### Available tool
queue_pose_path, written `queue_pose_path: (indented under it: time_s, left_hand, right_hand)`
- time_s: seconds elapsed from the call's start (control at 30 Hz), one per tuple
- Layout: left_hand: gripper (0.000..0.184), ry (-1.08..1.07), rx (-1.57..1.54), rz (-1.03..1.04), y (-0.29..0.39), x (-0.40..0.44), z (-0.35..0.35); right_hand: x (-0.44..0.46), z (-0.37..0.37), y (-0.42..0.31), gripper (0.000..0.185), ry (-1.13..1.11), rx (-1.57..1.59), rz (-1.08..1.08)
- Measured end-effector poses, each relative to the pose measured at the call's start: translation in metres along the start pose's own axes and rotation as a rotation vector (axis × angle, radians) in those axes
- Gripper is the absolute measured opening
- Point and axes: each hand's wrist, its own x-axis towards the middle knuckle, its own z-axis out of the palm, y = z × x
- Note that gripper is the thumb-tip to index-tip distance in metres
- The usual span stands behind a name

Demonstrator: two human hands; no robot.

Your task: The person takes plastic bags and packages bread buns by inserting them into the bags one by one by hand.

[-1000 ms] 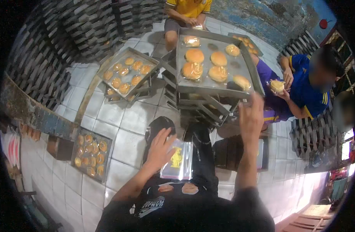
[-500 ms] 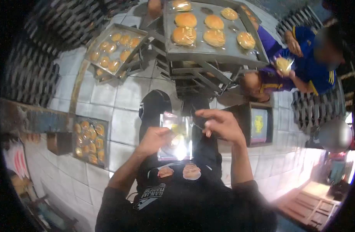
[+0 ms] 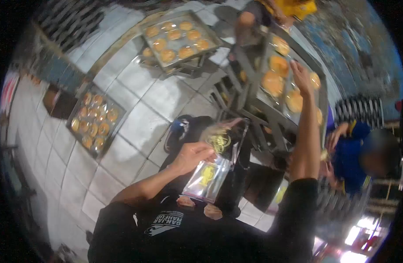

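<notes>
Between the closed fingers of my left hand (image 3: pixel 193 157) is the edge of a clear plastic bag (image 3: pixel 221 139) with yellow print, lifted and tilted. Below it, a stack of similar bags (image 3: pixel 205 179) lies on my lap. My right hand (image 3: pixel 300 75) reaches over the large raised tray (image 3: pixel 282 104), among the buns. Its fingers are bent together, and whether they touch a bun is unclear. A large bun (image 3: pixel 273 83) lies left of that hand, another bun (image 3: pixel 294 101) just below it.
A tray of buns (image 3: pixel 166 65) stands on stacked trays at upper left. Another bun tray (image 3: pixel 114 131) lies on the tiled floor at left. A person in yellow (image 3: pixel 298 8) sits beyond the large tray; a person in blue (image 3: pixel 348 153) sits at right. A dark box (image 3: pixel 265 184) stands beside my lap.
My left hand has lifted a bag off the stack. My right hand has moved from above my lap up over the large tray. The whole view has turned.
</notes>
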Motion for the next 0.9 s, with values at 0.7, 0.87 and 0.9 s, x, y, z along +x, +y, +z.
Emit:
queue_pose_path:
  time_s: [0.7, 0.87, 0.9]
  left_hand:
    - [0.021, 0.385, -0.602, -0.029, 0.045, 0.069, -0.013]
    - [0.027, 0.351, -0.571, -0.15, 0.059, 0.071, 0.032]
    - [0.025, 0.295, -0.555, -0.117, 0.051, 0.072, 0.038]
  right_hand:
    - [-0.268, 0.057, -0.135, 0.052, 0.025, 0.471, -0.128]
    - [-0.332, 0.121, -0.116, 0.039, 0.206, 0.084, -0.6]
    - [-0.334, 0.12, -0.109, 0.035, 0.263, 0.041, -0.546]
